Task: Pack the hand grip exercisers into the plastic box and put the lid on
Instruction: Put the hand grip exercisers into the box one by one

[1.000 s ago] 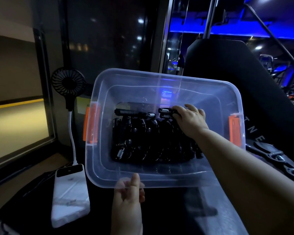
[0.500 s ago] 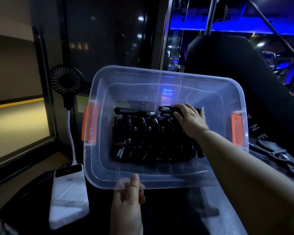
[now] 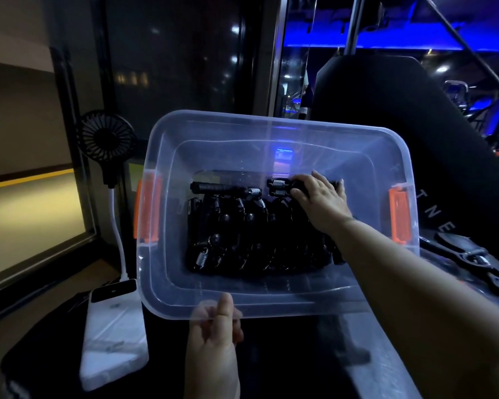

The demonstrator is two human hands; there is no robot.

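Observation:
A clear plastic box (image 3: 277, 308) with orange side latches (image 3: 146, 208) is tilted toward me. Several black hand grip exercisers (image 3: 242, 237) with metal springs lie packed on its bottom. My right hand (image 3: 321, 201) reaches inside at the far right and grips one exerciser (image 3: 280, 187) lying across the back row. My left hand (image 3: 213, 338) holds the box's near rim, thumb over the edge and fingers underneath. No lid is clearly in view.
A white power bank (image 3: 113, 332) lies to the left of the box, cabled to a small black fan (image 3: 107, 139) standing behind it. A black padded seat back (image 3: 401, 125) rises at the right, with black straps and buckles (image 3: 478, 263) below it.
The box has come slightly nearer and lower in view. My right hand stays on the same exerciser at the back right, shifted a little to the right. My left hand keeps its hold.

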